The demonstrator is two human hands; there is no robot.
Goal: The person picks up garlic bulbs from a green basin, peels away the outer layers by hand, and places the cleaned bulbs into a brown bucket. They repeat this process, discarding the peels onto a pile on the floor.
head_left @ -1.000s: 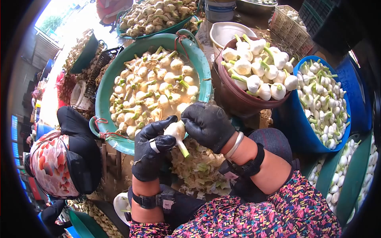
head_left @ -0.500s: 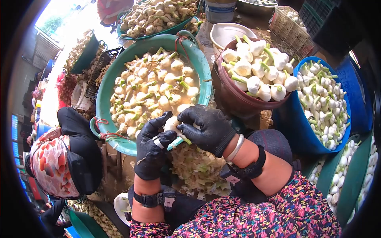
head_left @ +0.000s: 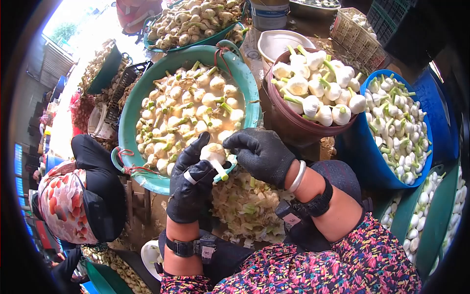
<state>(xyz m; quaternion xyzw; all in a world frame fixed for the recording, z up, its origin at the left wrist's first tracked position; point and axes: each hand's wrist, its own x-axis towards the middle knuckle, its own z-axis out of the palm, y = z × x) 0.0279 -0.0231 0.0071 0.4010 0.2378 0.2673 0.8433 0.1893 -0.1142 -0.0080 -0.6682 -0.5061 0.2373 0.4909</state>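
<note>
A garlic bulb (head_left: 212, 153) with a short green stem is held in my black-gloved left hand (head_left: 188, 188), its stem pointing down and right. White tape circles a finger of that glove. Just right of the bulb, my gloved right hand (head_left: 262, 158) has curled fingers; whether anything is in them is hidden. Both hands are over the near rim of a green tub (head_left: 128, 105), where garlic bulbs (head_left: 182, 115) sit in cloudy water. Below my hands lies a heap of garlic peelings (head_left: 249, 208).
A maroon bucket (head_left: 298, 125) of cleaned white garlic stands at the right, beside a blue tub (head_left: 350, 157) with more. Behind the green tub are another basin of garlic (head_left: 196, 24) and a white bucket (head_left: 284, 41). A co-worker (head_left: 78, 191) sits at the left.
My right hand has pulled slightly right, away from the bulb it was touching. The bulb stays in my left hand and now shows more fully, stem tilted down.
</note>
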